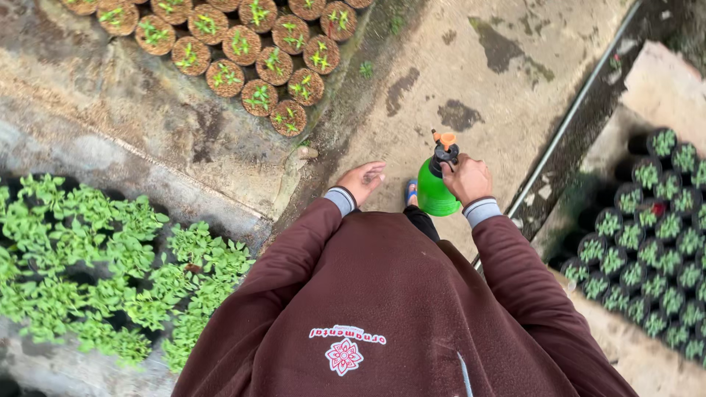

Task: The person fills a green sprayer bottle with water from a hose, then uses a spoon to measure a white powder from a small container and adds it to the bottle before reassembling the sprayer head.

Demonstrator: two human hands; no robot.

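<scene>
Right hand (468, 179) grips a smooth green plastic spray bottle (435, 192); left hand (362, 181) empty.

— Can you make out the green spray bottle (434, 192) whole?

— No, the right hand (468, 179) covers its handle, and the maroon sweatshirt (382, 294) hides its base.

— And the pots?

— The 2 groups, brown pots (243, 51) at the top edge and black pots (654, 235) at the right edge, are cut off. The blue shoe (410, 192) barely shows.

Right hand (468, 179) grips green spray bottle (434, 192).
</scene>
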